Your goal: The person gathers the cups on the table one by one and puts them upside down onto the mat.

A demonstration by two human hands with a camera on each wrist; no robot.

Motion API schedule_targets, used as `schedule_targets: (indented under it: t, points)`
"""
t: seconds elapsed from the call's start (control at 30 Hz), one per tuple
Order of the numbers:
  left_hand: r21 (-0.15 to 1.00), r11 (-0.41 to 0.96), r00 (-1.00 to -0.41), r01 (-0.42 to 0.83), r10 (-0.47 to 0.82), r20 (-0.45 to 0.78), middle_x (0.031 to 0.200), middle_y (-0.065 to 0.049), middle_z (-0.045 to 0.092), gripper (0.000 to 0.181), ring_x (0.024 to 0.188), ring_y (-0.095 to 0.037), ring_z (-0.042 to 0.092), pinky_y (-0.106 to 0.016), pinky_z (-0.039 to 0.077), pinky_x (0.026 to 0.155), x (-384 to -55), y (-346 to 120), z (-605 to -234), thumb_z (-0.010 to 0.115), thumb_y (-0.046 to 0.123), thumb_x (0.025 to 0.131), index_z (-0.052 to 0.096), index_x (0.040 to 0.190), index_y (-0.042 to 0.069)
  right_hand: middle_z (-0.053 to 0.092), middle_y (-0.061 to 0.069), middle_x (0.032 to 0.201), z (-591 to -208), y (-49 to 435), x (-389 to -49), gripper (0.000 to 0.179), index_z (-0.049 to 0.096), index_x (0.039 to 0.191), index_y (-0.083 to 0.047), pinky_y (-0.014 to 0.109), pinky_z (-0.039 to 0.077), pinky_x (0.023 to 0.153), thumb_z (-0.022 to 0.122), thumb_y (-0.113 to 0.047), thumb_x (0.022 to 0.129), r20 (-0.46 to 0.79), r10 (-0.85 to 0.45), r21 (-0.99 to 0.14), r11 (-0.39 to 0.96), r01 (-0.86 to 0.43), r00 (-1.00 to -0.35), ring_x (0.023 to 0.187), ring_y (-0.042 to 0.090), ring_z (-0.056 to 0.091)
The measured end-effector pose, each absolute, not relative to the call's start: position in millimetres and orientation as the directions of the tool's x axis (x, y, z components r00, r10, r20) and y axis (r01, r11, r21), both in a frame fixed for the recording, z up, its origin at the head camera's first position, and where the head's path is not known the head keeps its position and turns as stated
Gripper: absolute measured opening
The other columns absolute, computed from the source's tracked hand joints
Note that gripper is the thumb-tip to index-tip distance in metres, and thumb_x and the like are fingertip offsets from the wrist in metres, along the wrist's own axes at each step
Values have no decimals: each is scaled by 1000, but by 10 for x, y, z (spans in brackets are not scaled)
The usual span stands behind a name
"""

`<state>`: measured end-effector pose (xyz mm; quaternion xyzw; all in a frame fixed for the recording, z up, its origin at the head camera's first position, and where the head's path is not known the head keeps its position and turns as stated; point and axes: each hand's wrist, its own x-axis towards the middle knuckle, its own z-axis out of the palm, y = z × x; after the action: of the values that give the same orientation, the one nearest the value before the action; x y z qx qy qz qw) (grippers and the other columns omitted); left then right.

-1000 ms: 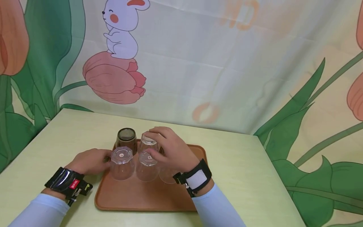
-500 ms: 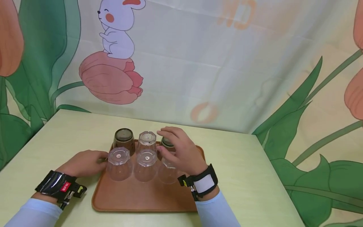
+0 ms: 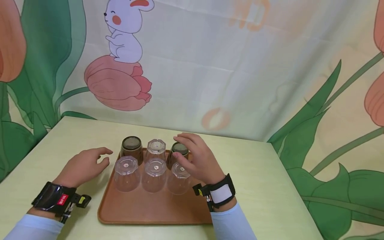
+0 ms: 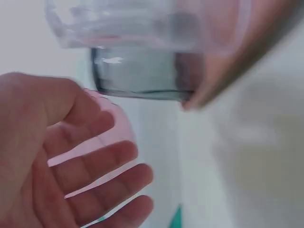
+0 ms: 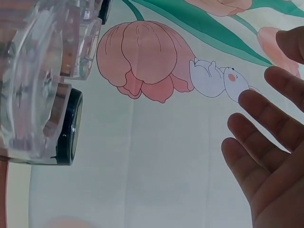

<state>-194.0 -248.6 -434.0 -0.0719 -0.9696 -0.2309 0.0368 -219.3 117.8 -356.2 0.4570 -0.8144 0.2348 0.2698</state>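
Observation:
Several glasses stand upside down in two rows on a brown tray (image 3: 150,210). The front row holds three clear glasses: left (image 3: 127,175), middle (image 3: 154,178) and right (image 3: 177,183). Behind them, a clear glass (image 3: 156,150) stands between two dark tinted glasses, left (image 3: 132,148) and right (image 3: 177,151). My left hand (image 3: 82,166) hovers off the tray's left side, fingers loosely spread, apart from the glasses. Above the right end of the rows is my right hand (image 3: 199,160), its fingers loosely bent and nothing in it. It partly covers the front right glass.
The tray lies on a pale yellow-green table (image 3: 255,186). A printed cloth (image 3: 186,66) with a rabbit and tulips hangs behind the table's back edge. Each wrist wears a black strap, the right one (image 3: 222,192) with a white patch.
My left hand has come away from the front left glass, moving left with its fingers opening. My right hand has drawn right from the back middle glass, uncovering the right-hand glasses.

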Motion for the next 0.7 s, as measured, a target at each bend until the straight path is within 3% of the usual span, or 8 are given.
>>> schedule_targets:
  t: [0.3, 0.6, 0.7]
  points:
    - [473, 862, -964, 184, 64, 259, 127, -22, 65, 42, 111, -43, 64, -59, 54, 76, -1830, -2329, -3983, 52, 31, 101, 58, 139, 12, 60, 10, 131, -3587, 1211, -2239, 42, 62, 132, -7, 33, 47, 106, 67, -26, 95, 667, -606, -141, 468, -872, -434, 126, 24, 55]
    - [444, 851, -908, 280, 85, 411, 147, -20, 51, 45, 135, -44, 47, -67, 44, 100, -1727, -2052, -3749, 60, 25, 98, 57, 140, 11, 60, 12, 131, -3533, 1238, -2231, 41, 61, 132, -7, 36, 48, 106, 68, -22, 94, 680, -589, -147, 475, -868, -437, 126, 25, 55]
    - [428, 851, -891, 306, 97, 444, 151, -20, 47, 49, 137, -43, 44, -67, 42, 102, -1721, -1962, -3711, 63, 26, 96, 56, 142, 11, 60, 12, 132, -3528, 1249, -2228, 41, 61, 132, -7, 36, 47, 107, 67, -23, 95, 675, -583, -157, 486, -860, -452, 126, 25, 55]
